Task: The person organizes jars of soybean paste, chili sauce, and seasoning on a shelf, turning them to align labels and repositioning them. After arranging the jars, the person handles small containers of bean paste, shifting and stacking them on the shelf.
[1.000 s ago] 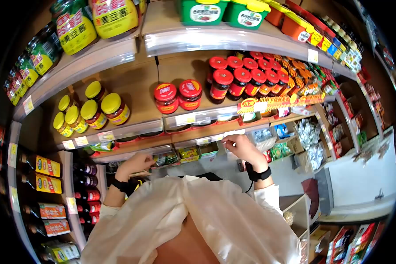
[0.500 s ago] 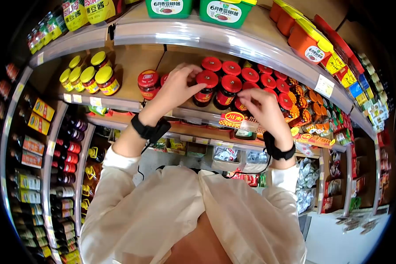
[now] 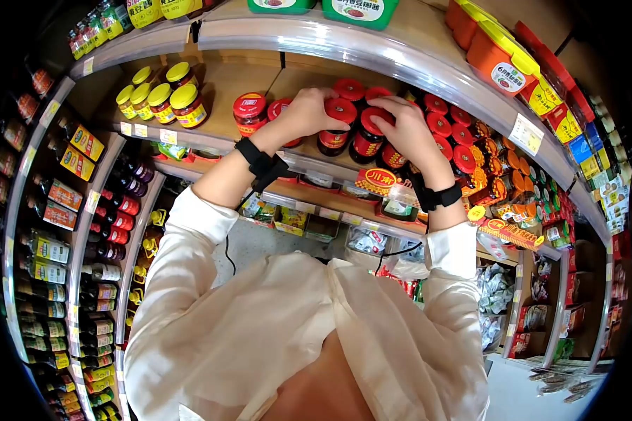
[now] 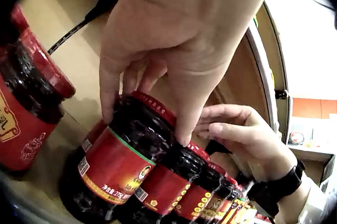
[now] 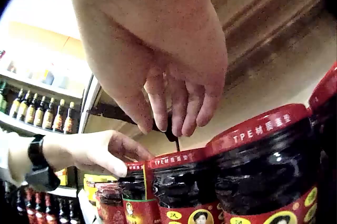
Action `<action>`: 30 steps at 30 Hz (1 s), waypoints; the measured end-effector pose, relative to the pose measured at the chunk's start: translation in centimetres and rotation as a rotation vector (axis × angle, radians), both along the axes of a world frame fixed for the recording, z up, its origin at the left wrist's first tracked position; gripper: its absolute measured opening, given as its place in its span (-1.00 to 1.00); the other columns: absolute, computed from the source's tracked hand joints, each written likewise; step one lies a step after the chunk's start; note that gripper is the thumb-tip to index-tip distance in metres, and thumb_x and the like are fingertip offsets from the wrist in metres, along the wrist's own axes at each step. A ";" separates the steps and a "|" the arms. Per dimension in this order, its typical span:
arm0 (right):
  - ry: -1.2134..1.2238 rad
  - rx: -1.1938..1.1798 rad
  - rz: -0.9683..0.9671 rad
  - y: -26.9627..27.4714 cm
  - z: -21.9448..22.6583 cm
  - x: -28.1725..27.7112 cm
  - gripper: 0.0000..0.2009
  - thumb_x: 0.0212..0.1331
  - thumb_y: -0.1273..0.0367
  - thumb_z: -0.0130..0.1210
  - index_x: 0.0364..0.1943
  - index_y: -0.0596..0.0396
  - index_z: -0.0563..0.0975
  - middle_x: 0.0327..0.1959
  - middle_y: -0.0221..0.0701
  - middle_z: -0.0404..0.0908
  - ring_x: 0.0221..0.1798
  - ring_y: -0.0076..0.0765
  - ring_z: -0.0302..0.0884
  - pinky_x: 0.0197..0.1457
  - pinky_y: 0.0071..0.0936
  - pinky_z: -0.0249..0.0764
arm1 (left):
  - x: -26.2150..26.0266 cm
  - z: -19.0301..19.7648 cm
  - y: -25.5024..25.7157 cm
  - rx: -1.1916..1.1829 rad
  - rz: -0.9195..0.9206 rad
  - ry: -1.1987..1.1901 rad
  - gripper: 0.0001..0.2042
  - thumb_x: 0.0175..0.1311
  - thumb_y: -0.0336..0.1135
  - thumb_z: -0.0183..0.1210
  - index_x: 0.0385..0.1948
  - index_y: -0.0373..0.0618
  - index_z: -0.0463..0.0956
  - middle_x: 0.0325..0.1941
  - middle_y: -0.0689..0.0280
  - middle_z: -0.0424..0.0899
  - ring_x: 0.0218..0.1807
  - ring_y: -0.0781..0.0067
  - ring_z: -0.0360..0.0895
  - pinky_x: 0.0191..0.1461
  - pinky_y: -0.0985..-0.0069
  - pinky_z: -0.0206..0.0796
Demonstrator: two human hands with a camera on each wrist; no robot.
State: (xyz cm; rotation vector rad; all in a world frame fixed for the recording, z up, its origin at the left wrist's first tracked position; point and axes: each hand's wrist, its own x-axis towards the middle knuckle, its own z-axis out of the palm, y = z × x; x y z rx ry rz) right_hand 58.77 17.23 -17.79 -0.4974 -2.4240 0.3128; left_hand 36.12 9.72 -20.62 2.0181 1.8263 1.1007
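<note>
My left hand (image 3: 303,116) grips a red-lidded glass jar of dark sauce (image 3: 332,142) at the front left of a group of such jars. In the left wrist view, thumb and fingers span its lid, and its red label (image 4: 118,166) faces out. The jar stands on the shelf, tilted in that view. My right hand (image 3: 411,133) is over the neighbouring red-lidded jar (image 3: 365,146), overlapping its lid in the head view. The right wrist view shows its fingers (image 5: 195,100) loosely bent above the lids (image 5: 258,129), with nothing between them.
Two squat red jars (image 3: 250,112) stand left of my left hand, and yellow-lidded jars (image 3: 187,105) farther left. Above runs an upper shelf edge (image 3: 372,52) with green and orange tubs. A promotional strip (image 3: 378,181) lines the front edge. Bottles (image 3: 62,214) fill the left shelves.
Both hands have risen from below the shelf edge to the red-lidded jars. My left hand has taken hold of the front-left jar; the right hand has moved left over its neighbour.
</note>
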 end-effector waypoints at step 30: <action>-0.529 -0.129 -0.010 1.2 2.3 0.2 -0.35 -0.08 0.32 0.41 0.22 -0.03 0.50 0.16 -0.05 0.54 0.26 0.11 0.39 0.35 -0.19 0.31 | -1.2 -0.7 0.3 0.079 -0.188 -0.084 -0.44 0.05 -0.14 0.47 0.08 -0.19 0.54 0.08 0.04 0.61 0.09 0.19 0.59 0.14 0.30 0.44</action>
